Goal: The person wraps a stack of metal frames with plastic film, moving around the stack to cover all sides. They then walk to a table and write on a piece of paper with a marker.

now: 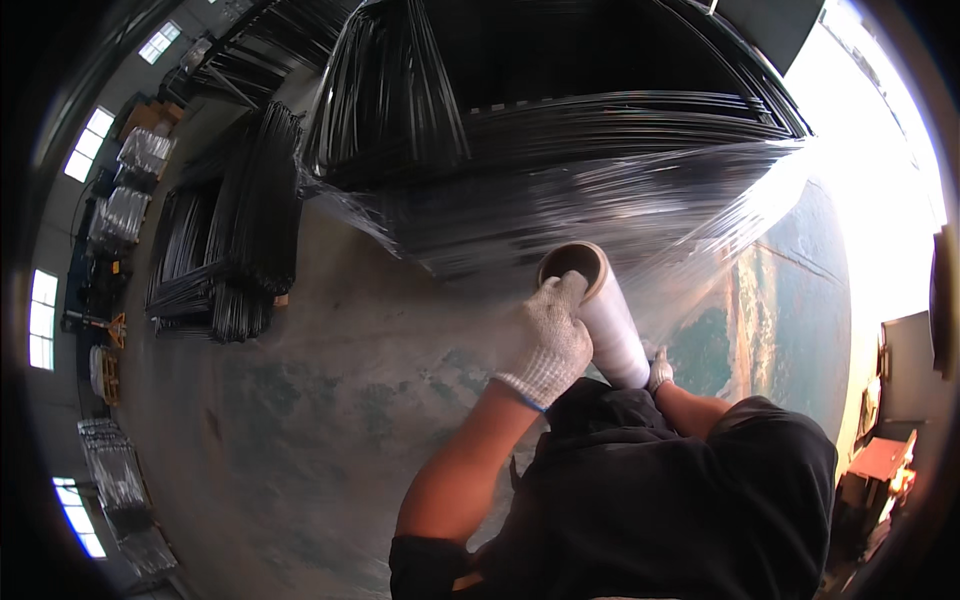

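Note:
A roll of clear stretch film [617,335] stands tilted in front of my body, its brown cardboard core open at the upper end. My left hand [550,335], in a pale knitted glove, is closed on that end with fingers inside the core. At the lower end, my gloved right hand [660,371] grips the roll; part of it is hidden behind the roll. A sheet of film [740,205] runs from the roll up to a large stack of black frames [610,125] and covers its near side.
Another stack of black frames [225,235] stands on the floor at the left. Wrapped bundles [118,480] line the left wall, near a yellow-orange pallet jack [117,330]. Bright light enters through an opening on the right. A reddish box-like object [882,457] sits at the lower right.

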`<state>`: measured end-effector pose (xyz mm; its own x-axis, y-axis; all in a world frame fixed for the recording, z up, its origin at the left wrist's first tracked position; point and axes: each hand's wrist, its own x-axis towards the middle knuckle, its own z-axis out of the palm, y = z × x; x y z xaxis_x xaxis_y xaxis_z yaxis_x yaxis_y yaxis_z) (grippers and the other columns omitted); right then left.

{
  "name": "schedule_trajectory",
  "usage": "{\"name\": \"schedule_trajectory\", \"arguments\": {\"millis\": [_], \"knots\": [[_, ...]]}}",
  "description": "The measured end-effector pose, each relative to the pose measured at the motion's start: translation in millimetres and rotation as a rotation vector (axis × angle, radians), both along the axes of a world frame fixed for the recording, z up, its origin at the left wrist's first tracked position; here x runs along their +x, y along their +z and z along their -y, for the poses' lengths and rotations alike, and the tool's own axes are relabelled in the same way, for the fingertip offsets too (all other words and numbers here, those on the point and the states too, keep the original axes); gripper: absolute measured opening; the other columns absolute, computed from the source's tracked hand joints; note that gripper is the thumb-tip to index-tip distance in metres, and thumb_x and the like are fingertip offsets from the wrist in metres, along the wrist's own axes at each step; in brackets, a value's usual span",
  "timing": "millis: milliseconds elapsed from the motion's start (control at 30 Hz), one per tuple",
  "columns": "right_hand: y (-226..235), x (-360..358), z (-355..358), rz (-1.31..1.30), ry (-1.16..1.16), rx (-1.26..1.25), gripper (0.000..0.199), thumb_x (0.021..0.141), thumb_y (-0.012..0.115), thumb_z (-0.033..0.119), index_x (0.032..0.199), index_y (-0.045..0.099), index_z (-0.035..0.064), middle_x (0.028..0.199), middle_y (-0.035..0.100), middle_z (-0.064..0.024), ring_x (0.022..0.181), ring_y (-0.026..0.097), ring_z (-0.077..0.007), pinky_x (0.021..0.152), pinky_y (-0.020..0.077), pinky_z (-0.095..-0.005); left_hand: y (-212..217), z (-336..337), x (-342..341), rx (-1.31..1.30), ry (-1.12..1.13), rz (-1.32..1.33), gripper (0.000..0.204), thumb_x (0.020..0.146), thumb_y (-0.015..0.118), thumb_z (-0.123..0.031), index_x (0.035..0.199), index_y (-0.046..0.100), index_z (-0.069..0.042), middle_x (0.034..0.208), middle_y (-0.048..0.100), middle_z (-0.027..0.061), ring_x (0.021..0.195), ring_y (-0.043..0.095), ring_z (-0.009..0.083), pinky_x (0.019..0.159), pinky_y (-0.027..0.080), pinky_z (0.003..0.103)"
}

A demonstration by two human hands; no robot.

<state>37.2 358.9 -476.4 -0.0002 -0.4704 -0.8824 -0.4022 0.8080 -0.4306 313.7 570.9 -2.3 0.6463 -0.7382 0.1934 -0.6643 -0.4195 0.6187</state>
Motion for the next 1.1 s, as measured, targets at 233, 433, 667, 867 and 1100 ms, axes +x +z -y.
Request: {"name": "schedule_trajectory", "arguments": {"millis": [233, 433, 667, 867, 1100], "knots": [[75, 60, -107, 0.335, -0.278, 0.115, 0.091, 0.107, 0.038, 0.077, 0.153, 0.058, 0.0012, 0.148, 0.068, -0.0162, 0.13, 0.068, -0.0326, 0.111, 0.0514, -0.0445, 32, -60, 100, -0.026, -0.179, -0.031, 0.031, 0.083, 0.062, 0.0, 0.112, 0.064, -0.011, 0.105, 0.073, 0.0145, 0.092, 0.073, 0.0417, 0.079, 0.062, 0.051], [70, 116, -212, 0.152, -0.363, -0.003, 0.099, 0.102, 0.042, 0.084, 0.155, 0.056, 0.001, 0.146, 0.069, -0.0157, 0.127, 0.068, -0.0331, 0.113, 0.0492, -0.0463, 30, -115, 194, -0.028, -0.286, -0.061, 0.025, 0.087, 0.06, -0.005, 0.111, 0.064, -0.011, 0.106, 0.073, 0.0168, 0.1, 0.073, 0.0431, 0.087, 0.06, 0.054], [99, 252, -347, 0.119, -0.518, -0.147, 0.1, 0.103, 0.047, 0.08, 0.153, 0.055, -0.0058, 0.143, 0.068, -0.0219, 0.123, 0.069, -0.038, 0.105, 0.0524, -0.0537, 27, -214, 330, -0.046, -0.374, -0.102, 0.042, 0.088, 0.056, -0.008, 0.127, 0.071, -0.014, 0.122, 0.075, 0.0201, 0.11, 0.071, 0.0459, 0.095, 0.059, 0.053], [172, 393, -437, -0.097, -0.426, -0.13, 0.1, 0.103, 0.045, 0.081, 0.14, 0.066, -0.0099, 0.132, 0.072, -0.0265, 0.115, 0.072, -0.0344, 0.099, 0.0539, -0.0455, 30, -273, 433, -0.076, -0.414, -0.064, 0.036, 0.084, 0.053, 0.002, 0.115, 0.071, -0.002, 0.106, 0.073, 0.0288, 0.102, 0.07, 0.0503, 0.09, 0.057, 0.052], [71, 502, -489, -0.269, -0.236, -0.129, 0.109, 0.102, 0.037, 0.085, 0.143, 0.061, -0.0125, 0.137, 0.07, -0.0293, 0.132, 0.065, -0.039, 0.111, 0.0481, -0.0468, 6, -321, 576, -0.089, -0.533, -0.123, 0.037, 0.084, 0.054, 0.003, 0.117, 0.069, -0.004, 0.111, 0.074, 0.0227, 0.104, 0.072, 0.0463, 0.09, 0.058, 0.05]]}}
